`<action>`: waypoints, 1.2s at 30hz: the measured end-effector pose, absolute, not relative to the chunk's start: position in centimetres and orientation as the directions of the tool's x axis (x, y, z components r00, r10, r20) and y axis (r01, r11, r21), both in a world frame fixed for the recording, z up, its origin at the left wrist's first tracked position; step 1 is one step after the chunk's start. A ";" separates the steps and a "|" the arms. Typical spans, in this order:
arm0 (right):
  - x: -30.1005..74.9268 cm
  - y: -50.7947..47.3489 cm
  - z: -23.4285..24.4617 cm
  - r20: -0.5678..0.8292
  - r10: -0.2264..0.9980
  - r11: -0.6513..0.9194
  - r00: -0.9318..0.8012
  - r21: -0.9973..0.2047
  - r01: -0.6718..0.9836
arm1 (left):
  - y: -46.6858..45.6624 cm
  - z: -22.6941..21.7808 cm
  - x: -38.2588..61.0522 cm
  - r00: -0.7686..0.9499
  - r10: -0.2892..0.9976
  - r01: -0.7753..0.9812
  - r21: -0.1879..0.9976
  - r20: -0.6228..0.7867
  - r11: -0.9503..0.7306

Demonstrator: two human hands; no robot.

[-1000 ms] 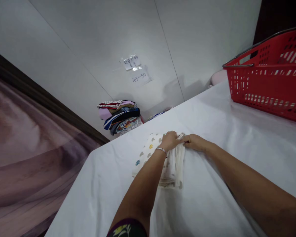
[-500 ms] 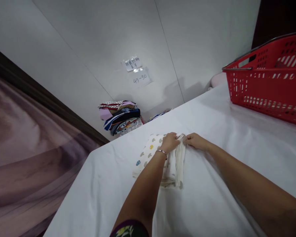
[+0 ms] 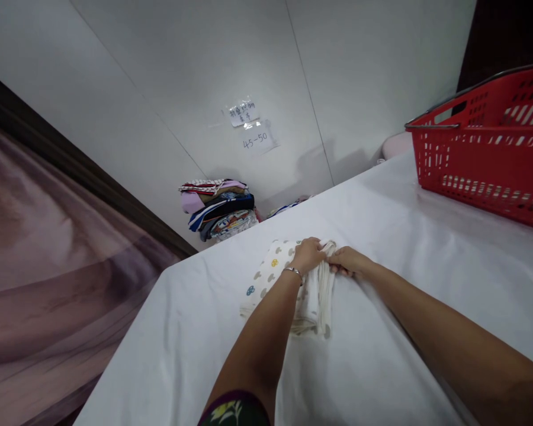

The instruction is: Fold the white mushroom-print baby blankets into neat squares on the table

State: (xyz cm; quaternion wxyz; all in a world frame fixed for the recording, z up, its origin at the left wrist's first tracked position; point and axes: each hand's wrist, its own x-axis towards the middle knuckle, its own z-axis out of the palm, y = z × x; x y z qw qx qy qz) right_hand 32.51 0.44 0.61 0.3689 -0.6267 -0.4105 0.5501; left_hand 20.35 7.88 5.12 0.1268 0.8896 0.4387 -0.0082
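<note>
A folded white cloth [image 3: 270,273] printed with grey, yellow and blue mushroom shapes lies flat on the white-covered table. Across its upper right part rests my left hand [image 3: 308,254], a bracelet at the wrist, its fingers curled over the fold near the far corner. My right hand [image 3: 349,261] pinches the cloth's loose right edge beside the left fingertips. Several layers show along that edge, bunched a little at the top. My left forearm hides the near left part of the cloth.
A red plastic basket [image 3: 484,154] with a metal handle stands at the table's [image 3: 377,201] right. Beyond the far edge sits a stack of folded clothes [image 3: 222,207] against the wall. Paper notes [image 3: 255,139] are taped there. A pinkish curtain [image 3: 48,284] hangs at left.
My right hand has slid slightly down and left along the cloth's right edge. The left hand stays nearly in place. The view has shifted a little.
</note>
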 end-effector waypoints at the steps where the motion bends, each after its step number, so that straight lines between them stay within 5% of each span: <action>1: 32.3 0.4 0.7 -0.388 0.919 -0.394 0.075 -0.913 0.103 | 7.9 5.1 20.4 0.614 0.778 0.783 0.219 -0.129 -0.582; 14: 32.9 0.3 1.0 -0.427 0.902 -0.431 0.060 -0.898 0.089 | 7.2 6.4 20.5 0.609 0.777 0.790 0.213 -0.159 -0.575; 36: 33.2 0.3 0.4 -0.421 0.907 -0.419 0.002 -0.901 0.110 | 5.9 5.0 20.3 0.612 0.791 0.772 0.217 0.000 -0.597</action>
